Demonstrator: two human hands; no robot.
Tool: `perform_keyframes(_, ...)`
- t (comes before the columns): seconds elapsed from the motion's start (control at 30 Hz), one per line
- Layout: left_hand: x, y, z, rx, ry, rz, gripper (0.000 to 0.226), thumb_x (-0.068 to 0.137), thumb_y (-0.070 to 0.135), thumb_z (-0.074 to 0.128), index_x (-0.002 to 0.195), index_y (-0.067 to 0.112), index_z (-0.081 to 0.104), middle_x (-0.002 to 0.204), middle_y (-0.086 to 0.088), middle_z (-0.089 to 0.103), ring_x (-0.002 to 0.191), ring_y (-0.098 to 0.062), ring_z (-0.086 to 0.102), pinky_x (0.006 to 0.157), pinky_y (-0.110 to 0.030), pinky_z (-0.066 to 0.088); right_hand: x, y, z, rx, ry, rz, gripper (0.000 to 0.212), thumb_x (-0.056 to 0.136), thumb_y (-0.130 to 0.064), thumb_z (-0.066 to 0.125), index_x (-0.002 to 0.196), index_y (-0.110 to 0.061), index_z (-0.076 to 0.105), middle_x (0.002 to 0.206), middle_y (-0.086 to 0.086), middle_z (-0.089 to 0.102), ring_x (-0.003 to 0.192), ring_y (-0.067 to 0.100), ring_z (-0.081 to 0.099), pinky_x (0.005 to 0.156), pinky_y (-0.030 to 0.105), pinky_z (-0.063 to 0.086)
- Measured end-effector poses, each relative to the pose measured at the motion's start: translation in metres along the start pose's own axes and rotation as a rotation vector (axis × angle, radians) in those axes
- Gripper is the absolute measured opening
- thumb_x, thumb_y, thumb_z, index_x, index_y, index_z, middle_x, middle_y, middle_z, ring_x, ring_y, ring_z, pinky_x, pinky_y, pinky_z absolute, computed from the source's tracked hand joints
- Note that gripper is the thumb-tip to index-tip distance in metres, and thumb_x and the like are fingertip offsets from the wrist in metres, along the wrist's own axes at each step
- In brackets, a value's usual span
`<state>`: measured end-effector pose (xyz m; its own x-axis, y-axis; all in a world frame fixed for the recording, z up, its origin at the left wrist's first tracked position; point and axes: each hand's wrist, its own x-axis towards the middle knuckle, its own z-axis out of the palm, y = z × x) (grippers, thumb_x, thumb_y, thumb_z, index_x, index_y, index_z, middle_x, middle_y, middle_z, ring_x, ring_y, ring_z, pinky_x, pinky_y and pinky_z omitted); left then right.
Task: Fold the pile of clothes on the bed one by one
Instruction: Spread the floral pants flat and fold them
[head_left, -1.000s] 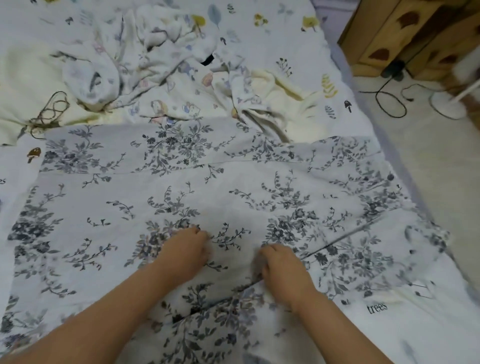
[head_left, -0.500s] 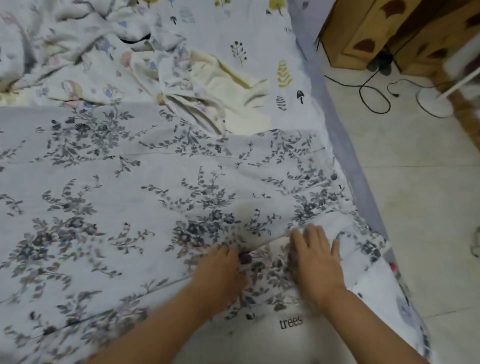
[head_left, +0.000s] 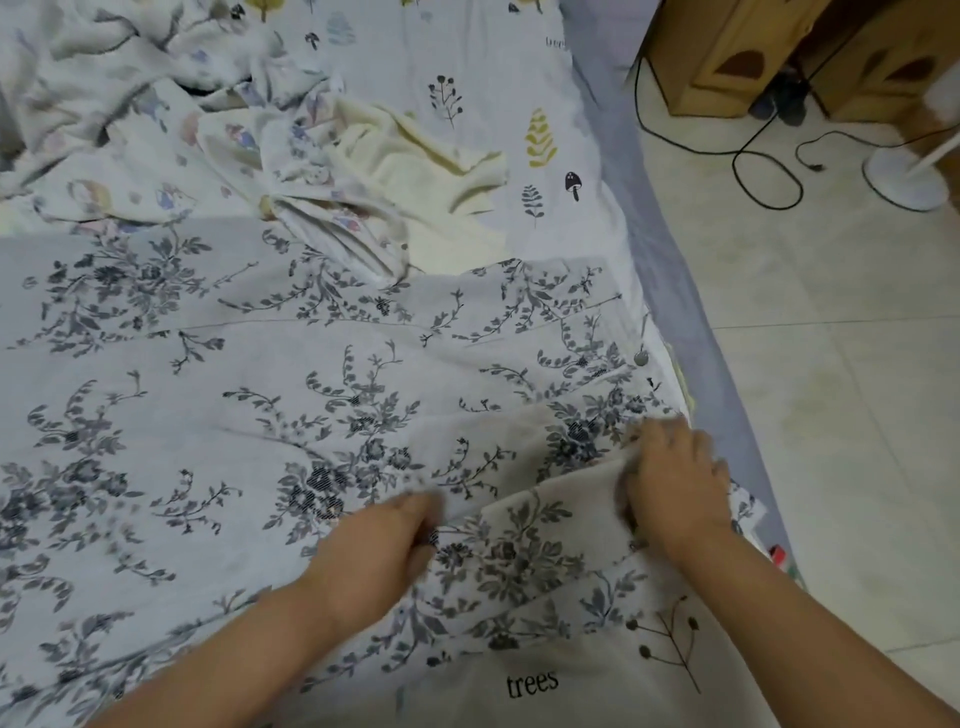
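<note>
Because the flowery dress (head_left: 291, 415) is spread wide over the bed (head_left: 467, 62) and reaches from the left side to the right edge, it could slip or bunch up when it gets folded. The left hand (head_left: 384, 545) sits on the near middle of the dress with its fingers curled in, and it looks like it pinches a bit of cloth, though the picture is blurry there. The right hand (head_left: 675, 483) is at the near right edge of the bed, and its fingers are curled round a fold of the dress. A raised flap of cloth sits between the two hands.

If one hand pulls harder than the other, the fold may come out crooked. The right edge of the dress lies just beside the drop to the floor (head_left: 831, 415), so a quick tug could let that side slide off. The small button (head_left: 641, 357) near the right edge might catch in the fold too.

The other clothes (head_left: 322, 171) lie crumpled at the far side, touching the far edge of the dress. A big swing of cloth could drag them along and mix things up.
</note>
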<state>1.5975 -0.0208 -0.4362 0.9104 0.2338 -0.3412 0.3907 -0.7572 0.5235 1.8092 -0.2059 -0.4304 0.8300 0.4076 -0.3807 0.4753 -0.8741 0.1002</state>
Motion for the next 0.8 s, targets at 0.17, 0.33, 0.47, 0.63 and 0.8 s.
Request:
perform_keyframes(0.17,0.004,0.038,0.033,0.184,-0.004,0.194,0.061,0.072,0.051,0.068,0.122,0.021,0.052,0.125,-0.003,0.05,0.105,-0.021,0.058,0.089,-0.029,0.048,0.002,0.047,-0.001,0.161,-0.131,0.301,0.024,0.095,-0.022,0.047,0.113,-0.007,0.047,0.108,0.018,0.056,0.103,0.032,0.053,0.085,0.038,0.043)
perform_keyframes(0.33,0.01,0.057,0.066,0.339,-0.211,0.09,0.074,0.083,0.062,0.044,0.141,0.018,0.03,0.153,-0.006,0.009,0.142,-0.026,0.005,0.115,-0.047,0.005,-0.001,0.074,-0.001,0.154,-0.174,0.379,0.036,0.094,-0.036,0.049,0.111,-0.004,0.052,0.117,0.021,0.055,0.11,0.036,0.048,0.084,0.037,0.042)
perform_keyframes(0.47,0.017,0.065,0.072,0.392,-0.157,0.09,0.05,0.088,0.04,0.05,0.132,0.017,0.048,0.15,-0.008,0.02,0.14,-0.024,0.013,0.114,-0.044,0.011,0.004,0.079,0.001,0.267,-0.261,0.381,0.029,0.095,-0.03,0.051,0.099,-0.004,0.063,0.094,0.013,0.062,0.083,0.028,0.058,0.063,0.026,0.04)
perform_keyframes(0.63,0.007,0.081,0.06,0.323,-0.082,0.313,0.032,0.041,0.04,0.089,0.063,0.023,0.073,0.098,-0.006,0.07,0.099,-0.025,0.066,0.082,-0.037,0.054,-0.003,0.105,-0.01,0.64,-0.154,0.294,0.023,0.094,-0.005,0.044,0.073,-0.004,0.051,0.077,0.014,0.05,0.072,0.025,0.044,0.06,0.03,0.032)
perform_keyframes(0.8,-0.016,0.09,0.076,0.314,-0.216,0.491,0.042,0.033,0.042,0.084,0.072,0.032,0.073,0.089,0.008,0.069,0.083,-0.009,0.068,0.071,-0.023,0.057,-0.037,0.144,-0.022,0.973,-0.062,0.29,0.027,0.095,0.0,0.046,0.068,-0.004,0.049,0.067,0.01,0.047,0.06,0.017,0.037,0.054,0.022,0.028)
